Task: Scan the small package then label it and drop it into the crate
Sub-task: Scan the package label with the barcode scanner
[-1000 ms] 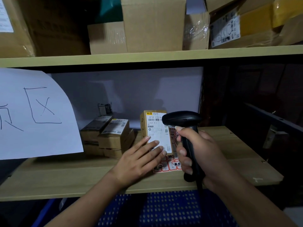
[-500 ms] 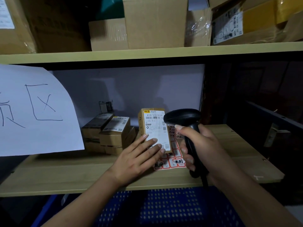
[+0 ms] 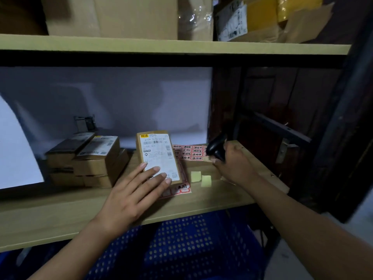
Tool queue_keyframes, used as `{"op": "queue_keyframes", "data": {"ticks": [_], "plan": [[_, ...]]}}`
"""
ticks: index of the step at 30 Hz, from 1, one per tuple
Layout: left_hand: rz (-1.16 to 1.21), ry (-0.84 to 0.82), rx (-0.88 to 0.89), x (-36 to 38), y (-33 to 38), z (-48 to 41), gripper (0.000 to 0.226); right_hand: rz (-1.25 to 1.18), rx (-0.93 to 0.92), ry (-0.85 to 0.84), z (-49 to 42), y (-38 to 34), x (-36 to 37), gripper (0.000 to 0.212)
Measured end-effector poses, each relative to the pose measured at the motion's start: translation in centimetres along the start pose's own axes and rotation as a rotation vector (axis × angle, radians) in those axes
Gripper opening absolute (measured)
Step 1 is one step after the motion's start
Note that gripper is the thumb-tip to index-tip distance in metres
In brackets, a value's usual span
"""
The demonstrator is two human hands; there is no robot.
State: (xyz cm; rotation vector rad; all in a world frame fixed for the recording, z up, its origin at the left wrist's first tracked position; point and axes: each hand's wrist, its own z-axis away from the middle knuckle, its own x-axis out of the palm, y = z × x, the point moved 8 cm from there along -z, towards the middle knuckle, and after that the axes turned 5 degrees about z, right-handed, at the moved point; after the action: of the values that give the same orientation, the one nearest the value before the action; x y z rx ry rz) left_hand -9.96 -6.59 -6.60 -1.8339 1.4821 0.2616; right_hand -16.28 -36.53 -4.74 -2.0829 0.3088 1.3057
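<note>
A small brown package (image 3: 159,154) with a white shipping label lies tilted on the wooden shelf (image 3: 60,211). My left hand (image 3: 133,195) rests flat on its near end, fingers spread over the label. My right hand (image 3: 234,162) is further back on the right, closed around the black barcode scanner (image 3: 216,147) just above the shelf. A sheet of red-and-white stickers (image 3: 189,151) lies behind and under the package. The blue perforated crate (image 3: 191,245) sits below the shelf's front edge.
A stack of small brown boxes (image 3: 88,160) stands left of the package. Two pale yellow paper squares (image 3: 200,178) lie on the shelf at right. A white paper sign (image 3: 16,150) hangs at far left. Large cartons (image 3: 125,15) fill the upper shelf. A dark frame stands on the right.
My right hand has carried the scanner away from the package, back and to the right, down near the shelf. The left hand stays on the package. The yellow squares are now uncovered.
</note>
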Motion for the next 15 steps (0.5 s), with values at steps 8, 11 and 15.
{"op": "queue_keyframes", "data": {"ticks": [8,11,15], "plan": [[0.106,-0.031,-0.090,-0.1,1.5,1.8,0.044,0.176,0.096,-0.075,-2.2,7.9,1.2,0.064],[0.119,-0.025,-0.137,-0.5,0.8,2.8,0.044,0.144,0.112,-0.072,-1.6,8.2,1.2,0.078],[0.079,-0.012,-0.200,-1.0,-0.3,3.9,0.062,0.129,0.137,-0.020,-1.1,8.0,1.0,0.087]]}}
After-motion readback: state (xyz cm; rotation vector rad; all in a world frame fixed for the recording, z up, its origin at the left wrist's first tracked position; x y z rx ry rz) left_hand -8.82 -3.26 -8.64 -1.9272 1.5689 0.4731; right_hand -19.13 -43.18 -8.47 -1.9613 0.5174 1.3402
